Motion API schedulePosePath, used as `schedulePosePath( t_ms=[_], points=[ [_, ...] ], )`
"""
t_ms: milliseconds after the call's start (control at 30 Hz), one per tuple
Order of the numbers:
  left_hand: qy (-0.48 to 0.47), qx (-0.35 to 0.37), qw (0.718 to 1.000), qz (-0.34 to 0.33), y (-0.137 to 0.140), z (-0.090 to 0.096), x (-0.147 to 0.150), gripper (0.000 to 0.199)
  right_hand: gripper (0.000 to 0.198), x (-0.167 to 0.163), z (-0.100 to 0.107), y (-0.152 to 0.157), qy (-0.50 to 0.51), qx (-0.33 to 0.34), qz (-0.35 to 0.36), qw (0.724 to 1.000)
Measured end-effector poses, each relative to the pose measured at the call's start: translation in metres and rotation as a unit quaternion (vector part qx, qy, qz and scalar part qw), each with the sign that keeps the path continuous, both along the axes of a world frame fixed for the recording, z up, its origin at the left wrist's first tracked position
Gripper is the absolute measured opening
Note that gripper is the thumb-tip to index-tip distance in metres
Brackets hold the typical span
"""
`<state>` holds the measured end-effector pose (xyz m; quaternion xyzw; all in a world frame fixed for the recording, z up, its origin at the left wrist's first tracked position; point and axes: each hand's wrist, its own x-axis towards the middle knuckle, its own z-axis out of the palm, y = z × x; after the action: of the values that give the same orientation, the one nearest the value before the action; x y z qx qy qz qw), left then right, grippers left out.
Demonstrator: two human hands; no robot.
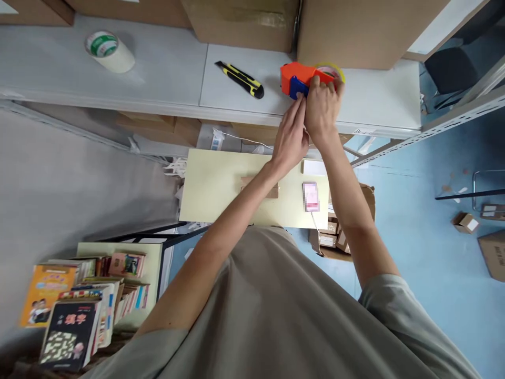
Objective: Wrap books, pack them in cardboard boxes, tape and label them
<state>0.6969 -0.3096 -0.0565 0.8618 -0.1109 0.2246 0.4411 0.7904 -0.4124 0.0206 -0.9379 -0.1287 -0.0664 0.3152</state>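
An orange and blue tape dispenser (294,78) with a roll of tape (331,69) at its right end is at the front part of the grey shelf. My right hand (322,105) is closed around its right half, with fingers curled over the orange body. The fingers of my left hand (291,129) are stretched out and close together. Their tips reach the blue part, beside my right hand. What lies under both hands is hidden. Left of the dispenser is a yellow and black utility knife (240,79). A pale roll of tape (112,52) stands further left.
Cardboard boxes (244,23) line the back of the shelf (165,73). Below is a pale yellow table (213,184) with a small brown box (272,190) and a phone (311,196) on a cable. An open carton (366,202) holds small boxes. Books (71,331) are stacked lower left.
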Motion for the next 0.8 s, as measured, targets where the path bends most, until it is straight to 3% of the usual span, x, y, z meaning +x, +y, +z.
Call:
schedulePosePath(
  t_ms=[67,133,200,300,367,467,600,700,800],
  points=[
    [0.009,-0.002,1.000,-0.002,0.003,-0.008,-0.013,0.063,0.050,0.013,-0.013,0.001,0.011,0.011,0.018,1.000],
    [0.026,-0.004,1.000,-0.003,0.014,-0.024,-0.032,0.061,0.070,0.012,-0.016,-0.002,-0.004,-0.036,0.012,0.999],
    [0.070,-0.012,0.997,0.009,0.035,-0.050,-0.059,0.059,0.086,-0.006,-0.017,-0.009,-0.047,-0.084,-0.015,0.995],
    [0.183,-0.042,0.978,0.090,0.080,-0.102,-0.116,0.055,0.082,-0.062,-0.035,-0.022,-0.121,-0.065,-0.029,0.990],
    [0.279,-0.054,0.942,0.181,0.106,-0.135,-0.157,0.057,0.086,-0.113,-0.069,-0.026,-0.083,-0.017,-0.007,0.996],
    [0.388,-0.061,0.879,0.269,0.124,-0.168,-0.203,0.059,0.087,-0.191,-0.145,-0.018,0.135,0.022,0.024,0.990],
    [0.400,-0.062,0.870,0.283,0.113,-0.180,-0.220,0.055,0.090,-0.260,-0.238,0.010,0.276,0.049,0.024,0.960],
    [0.373,-0.082,0.872,0.306,0.102,-0.182,-0.219,0.057,0.092,-0.279,-0.268,0.025,0.282,0.060,-0.022,0.957],
    [0.389,-0.096,0.867,0.297,0.101,-0.187,-0.220,0.049,0.093,-0.283,-0.274,0.028,0.290,0.074,-0.052,0.953]
  ],
)
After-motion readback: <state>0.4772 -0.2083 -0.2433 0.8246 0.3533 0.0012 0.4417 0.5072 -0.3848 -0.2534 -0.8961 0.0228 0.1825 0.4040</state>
